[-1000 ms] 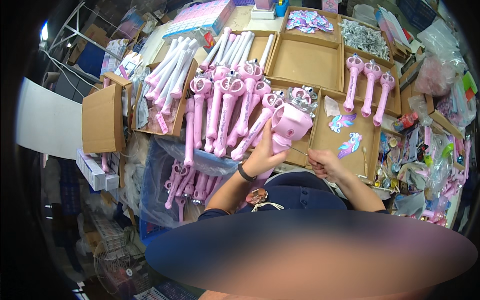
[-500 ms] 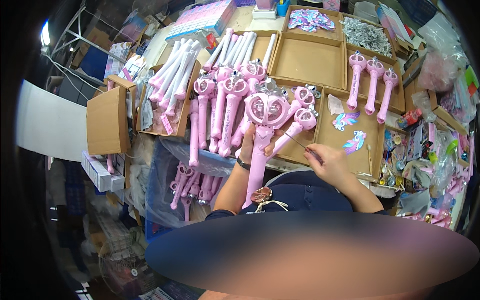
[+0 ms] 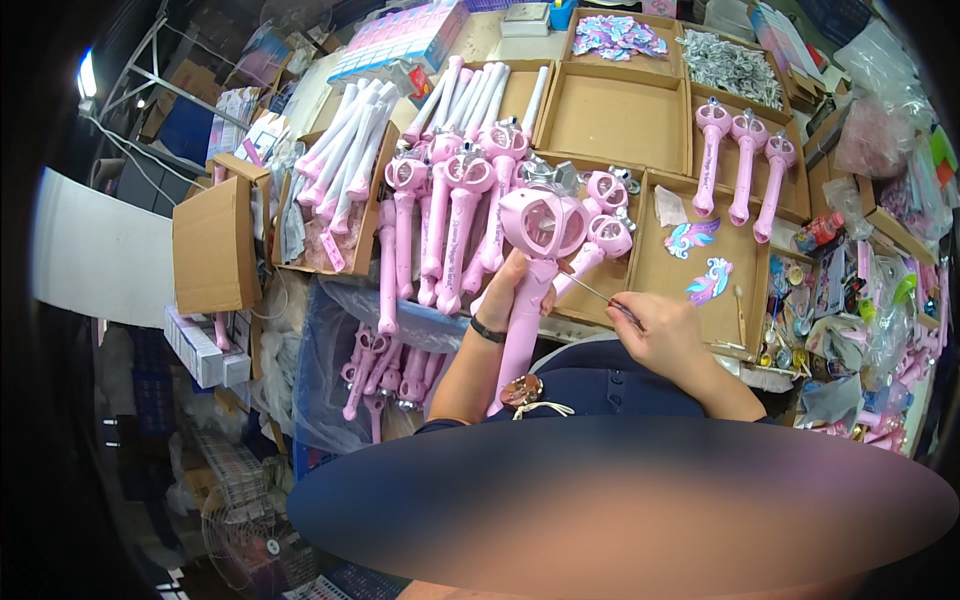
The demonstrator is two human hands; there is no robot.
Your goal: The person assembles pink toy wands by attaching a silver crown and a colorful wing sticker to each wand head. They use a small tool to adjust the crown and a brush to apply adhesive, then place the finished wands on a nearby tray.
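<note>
Upright in front of my chest stands a pink toy wand with a round, clear-windowed head and a silver crown on top. My left hand is wrapped round its handle just below the head. In my right hand, fingers pinched, is a thin pointed metal tool. Its tip reaches the neck of the wand; the exact contact point is hard to make out. Behind the held wand, several similar pink wands lie side by side, some partly hidden by it.
Two winged stickers and a small brush lie in a cardboard tray on the right. Three wands rest farther back. White-wrapped sticks fill a box at left. A lined blue bin with more wands stands lower left.
The held wand has turned about its length and shifted slightly right, showing its head at an angle. My right hand has moved a little with the tool, its tip still at the neck.
</note>
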